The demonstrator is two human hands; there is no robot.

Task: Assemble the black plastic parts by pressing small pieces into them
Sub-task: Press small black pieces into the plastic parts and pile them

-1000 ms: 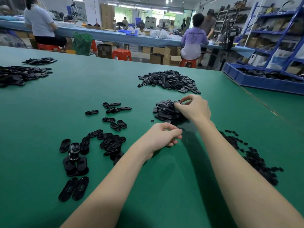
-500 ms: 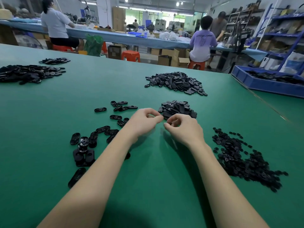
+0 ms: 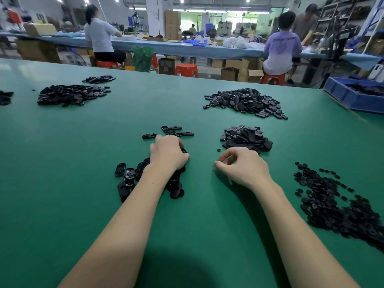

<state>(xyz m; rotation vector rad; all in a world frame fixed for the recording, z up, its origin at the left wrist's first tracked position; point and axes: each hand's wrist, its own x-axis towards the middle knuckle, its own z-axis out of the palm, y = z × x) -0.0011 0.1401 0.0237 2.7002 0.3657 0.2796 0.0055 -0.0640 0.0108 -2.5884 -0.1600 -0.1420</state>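
Left hand (image 3: 168,154) at frame centre, fingers curled down onto scattered black parts (image 3: 178,185), grip unclear, right hand (image 3: 243,167) beside it, fingers loosely curled, empty.

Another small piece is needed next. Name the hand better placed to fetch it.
Right hand, probably: it hovers free beside the scattered small pieces, while the left hand rests on the assembled parts.

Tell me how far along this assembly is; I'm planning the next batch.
Done: scattered oval parts lie under the left hand. In hand: the right hand looks empty, fingers curled. Left: a near pile, a far pile and many small pieces.
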